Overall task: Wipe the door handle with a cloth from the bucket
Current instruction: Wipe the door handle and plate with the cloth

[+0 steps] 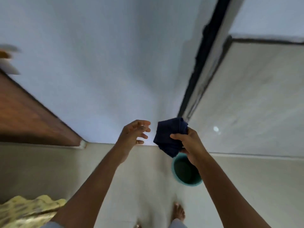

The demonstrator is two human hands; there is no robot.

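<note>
While the view is blurred, a pale blue-grey wall (102, 63) fills most of it from nine o'clock through twelve, meeting a light tiled floor (148, 186) that spreads across the lower half. At nine o'clock a brown wooden door (28, 116) slants down to the floor; its handle cannot be made out in the blur. From one o'clock a dark frame (205, 63) runs down toward the centre, with a pale glossy panel (255, 96) to its right at three o'clock. Two bare forearms reach up from the lower edge. At seven o'clock lies a patch of yellow patterned fabric (31, 209). A teal bucket (176, 176) stands on the floor at five o'clock from the centre, partly hidden by the right wrist. The right hand (191, 146) is closed around a dark blue cloth (169, 137), thumb across its front and fingers behind, holding it bunched just above the bucket. The left hand (133, 134), just beside the cloth at its nine o'clock and not touching it, is empty, its fingers loosely spread and curled. A bare foot (178, 211) shows at six o'clock.
</note>
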